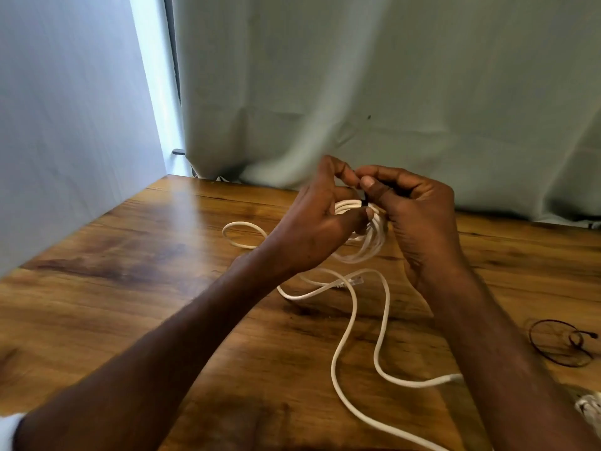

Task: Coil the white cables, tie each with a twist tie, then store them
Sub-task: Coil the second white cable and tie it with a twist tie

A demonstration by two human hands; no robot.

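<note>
I see both hands meeting just above the centre of the frame, over the table (97,271). My left hand (312,222) has its fingers curled round the coil (367,236), thumb pressed against the bundled turns. My right hand (413,209) pinches something small and dark at the top of the coil; I take it for the tie (363,200), though it is mostly hidden between the fingertips. I judge the first cable is wound and is being tied now, the twisting not yet finished.

Below the hands, a loose cable (351,320) trails in open curves toward the lower right, its clear plug (356,281) lying just under my left wrist. That one is not coiled. At the right edge, low down, a bit of white cord (588,406) shows; I cannot tell if it is bundled. A thin dark wire (559,346) lies at the right, perhaps a spare tie. I see no storage place, so storing remains.
</note>
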